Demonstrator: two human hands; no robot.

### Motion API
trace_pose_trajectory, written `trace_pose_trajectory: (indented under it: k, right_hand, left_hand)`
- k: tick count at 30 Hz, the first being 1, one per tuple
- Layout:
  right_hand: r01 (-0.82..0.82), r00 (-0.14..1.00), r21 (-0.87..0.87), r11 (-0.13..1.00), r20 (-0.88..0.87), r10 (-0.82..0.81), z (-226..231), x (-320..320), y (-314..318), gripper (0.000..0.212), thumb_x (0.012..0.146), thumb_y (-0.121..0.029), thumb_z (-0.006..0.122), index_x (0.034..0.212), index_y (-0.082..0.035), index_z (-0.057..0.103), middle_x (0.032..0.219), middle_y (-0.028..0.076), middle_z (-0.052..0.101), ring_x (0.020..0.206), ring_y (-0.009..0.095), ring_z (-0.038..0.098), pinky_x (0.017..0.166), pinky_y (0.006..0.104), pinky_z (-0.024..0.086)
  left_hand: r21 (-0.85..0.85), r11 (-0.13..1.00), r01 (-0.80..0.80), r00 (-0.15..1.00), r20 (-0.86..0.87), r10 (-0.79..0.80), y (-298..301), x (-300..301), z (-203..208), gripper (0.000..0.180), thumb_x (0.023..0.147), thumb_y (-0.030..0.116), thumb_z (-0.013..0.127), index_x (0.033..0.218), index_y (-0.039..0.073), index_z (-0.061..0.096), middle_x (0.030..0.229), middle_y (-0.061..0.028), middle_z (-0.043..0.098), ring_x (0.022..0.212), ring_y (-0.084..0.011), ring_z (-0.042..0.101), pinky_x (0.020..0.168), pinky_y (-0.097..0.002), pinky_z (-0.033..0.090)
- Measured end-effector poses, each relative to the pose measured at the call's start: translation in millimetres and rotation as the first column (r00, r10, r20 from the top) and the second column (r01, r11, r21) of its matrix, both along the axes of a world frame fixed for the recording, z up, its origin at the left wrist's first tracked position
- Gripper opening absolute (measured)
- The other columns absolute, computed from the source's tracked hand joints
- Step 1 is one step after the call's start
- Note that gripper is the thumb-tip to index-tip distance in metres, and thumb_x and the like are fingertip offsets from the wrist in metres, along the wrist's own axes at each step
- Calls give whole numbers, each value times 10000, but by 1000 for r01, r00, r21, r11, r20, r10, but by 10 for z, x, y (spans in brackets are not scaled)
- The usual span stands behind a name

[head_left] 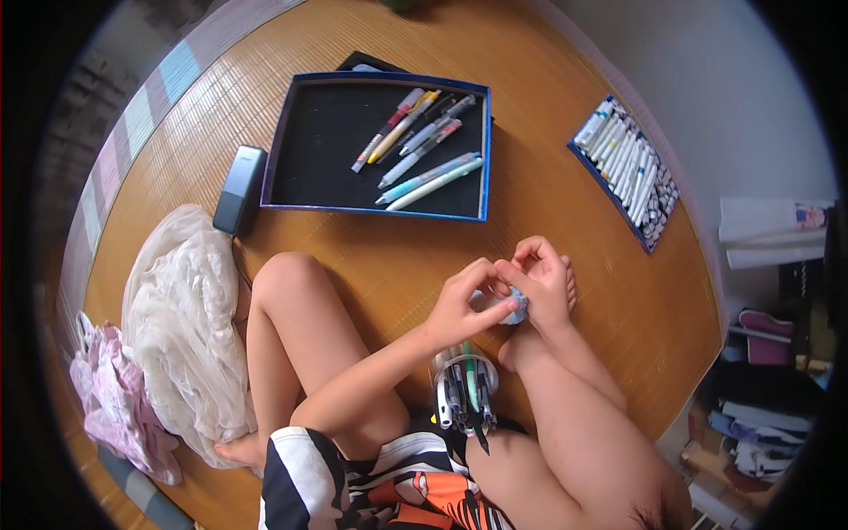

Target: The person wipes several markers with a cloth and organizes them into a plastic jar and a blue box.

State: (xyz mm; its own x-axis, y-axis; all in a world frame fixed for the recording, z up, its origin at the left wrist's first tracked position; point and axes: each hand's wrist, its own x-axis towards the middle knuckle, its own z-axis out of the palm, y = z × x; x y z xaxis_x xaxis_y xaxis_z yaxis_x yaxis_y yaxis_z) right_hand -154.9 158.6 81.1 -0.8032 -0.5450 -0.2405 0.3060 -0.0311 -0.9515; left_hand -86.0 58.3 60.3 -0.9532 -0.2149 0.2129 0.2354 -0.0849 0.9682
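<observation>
My left hand [461,306] and my right hand [544,284] meet above my lap, fingertips close together. Between them is a small, pale blue, crumpled thing [518,311], perhaps cloth or wrapping; its kind is unclear. Both hands are closed around it in a pinch, and the fingers cover part of it. Just below, between my legs, a clear round cup [491,382] holds several pens and markers [458,394]. Further off lies a shallow blue-rimmed box [305,210] with a black inside, where several pens [415,146] rest toward the right side.
Left of the box stands a grey, two-tone block-shaped case [240,190]. A sheer white cloth [181,300] and a pink garment [119,397] lie at the left. At the far right, a tray [629,177] is filled with white tubes. Shelves with clothes [760,442] stand beyond the wooden surface.
</observation>
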Motion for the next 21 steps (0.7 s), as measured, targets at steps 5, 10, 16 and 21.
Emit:
trace_pose_trajectory:
  k: [5,10,16,21]
  right_hand:
    - [67,994,19,998,-91,-65,-5,-1,-57,222,646,4,610,724,-49,409,657,-10,415,589,38,408,528,150,332]
    - [178,979,56,982,-112,-171,0,-96,-157,179,687,-50,590,756,-38,426,675,6,423,591,42,396,523,146,334]
    - [-141,989,-14,990,-57,140,-22,-21,-73,139,768,-119,500,851,-8,488,787,5,495,742,50,446,674,170,348]
    - [-181,976,40,983,-115,185,38,-47,-20,107,758,-109,516,801,-12,498,717,-20,483,665,30,428,593,154,341]
  left_hand:
    - [207,976,61,987,131,-89,20,31,-72,274,629,116,635,819,3,474,734,-57,477,671,-117,484,582,-203,394]
    - [36,994,-108,993,-37,109,89,-46,-62,184,651,89,605,767,1,494,735,-68,486,652,-130,487,559,-209,399]
    - [-67,921,-383,922,-90,377,-124,-117,-29,99,642,-5,556,737,-9,525,702,-60,445,616,-130,442,544,-214,374]
    - [-188,893,-410,896,-266,356,-274,-165,-22,110,626,10,577,723,11,526,658,-87,458,598,-200,461,527,-257,377]
